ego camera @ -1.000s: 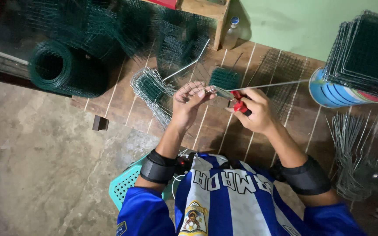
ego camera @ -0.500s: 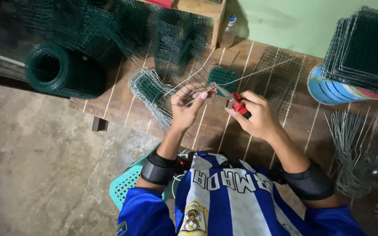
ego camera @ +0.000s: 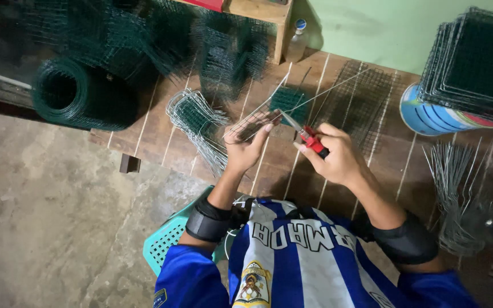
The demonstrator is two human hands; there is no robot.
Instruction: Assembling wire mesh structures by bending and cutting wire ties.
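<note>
My left hand [ego camera: 247, 146] grips a bent frame of silver wire [ego camera: 258, 118] over the low wooden platform [ego camera: 161, 122]. My right hand [ego camera: 333, 157] is closed on red-handled pliers [ego camera: 309, 137], whose jaws point up-left and meet the wire near my left fingertips. A long thin wire [ego camera: 338, 85] runs from the hands toward the upper right. A small patch of green mesh [ego camera: 288, 102] lies just beyond the hands.
A roll of green mesh [ego camera: 72, 94] lies at the left, with loose mesh pieces [ego camera: 223, 51] behind. Bent wire frames [ego camera: 192, 122] are piled left of my hands. Stacked mesh panels [ego camera: 475, 63] rest on a round tub [ego camera: 429, 117]; cut wires [ego camera: 457, 182] lie right. A green stool [ego camera: 169, 239] is under me.
Both hands have moved slightly lower and apart along the wire. The pliers now point up-left at the frame, and the long wire slants toward the upper right instead of lying level.
</note>
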